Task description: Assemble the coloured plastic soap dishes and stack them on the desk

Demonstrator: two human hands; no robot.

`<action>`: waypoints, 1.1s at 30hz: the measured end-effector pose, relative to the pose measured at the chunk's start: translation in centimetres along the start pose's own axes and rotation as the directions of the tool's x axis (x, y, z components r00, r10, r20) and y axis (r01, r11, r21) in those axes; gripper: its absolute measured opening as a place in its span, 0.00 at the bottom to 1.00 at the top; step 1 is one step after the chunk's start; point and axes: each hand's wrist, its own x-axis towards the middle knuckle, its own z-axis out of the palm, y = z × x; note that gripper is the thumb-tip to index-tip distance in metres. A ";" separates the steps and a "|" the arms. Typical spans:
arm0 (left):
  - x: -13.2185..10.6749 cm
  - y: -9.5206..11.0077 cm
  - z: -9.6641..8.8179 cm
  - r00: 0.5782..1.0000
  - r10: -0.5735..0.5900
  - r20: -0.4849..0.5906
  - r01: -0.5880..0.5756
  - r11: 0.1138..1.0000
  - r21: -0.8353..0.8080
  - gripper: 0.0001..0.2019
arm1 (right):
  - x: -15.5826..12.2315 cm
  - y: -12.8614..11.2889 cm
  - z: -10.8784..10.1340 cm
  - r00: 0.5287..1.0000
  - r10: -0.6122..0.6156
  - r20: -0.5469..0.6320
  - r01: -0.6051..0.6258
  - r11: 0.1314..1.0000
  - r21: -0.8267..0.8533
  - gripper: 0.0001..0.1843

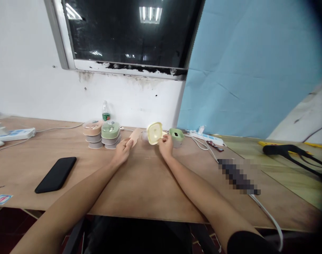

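Note:
My right hand [165,145] pinches the edge of a pale yellow square lid [154,133], holding it tilted up above the wooden table [147,183]. My left hand [123,151] is closed on a flat tan piece [135,137] that lies on the table. Just right of the yellow lid stands a green container [176,137]. To the left are two short stacks of small containers, one topped in tan [92,133] and one topped in green [110,134]. Both arms reach far forward over the table.
A black phone [56,174] lies at the left. A white power strip [14,134] sits far left, another power strip [206,137] with cables at the right. A plastic bottle [105,111] stands by the wall. A black tool [290,152] lies far right.

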 end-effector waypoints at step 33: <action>-1.3 0.9 -0.2 0.946 0.143 0.289 -0.199 0.964 0.173 0.23 | 1.8 2.3 0.0 0.999 -0.034 -0.036 0.028 0.988 -0.150 0.13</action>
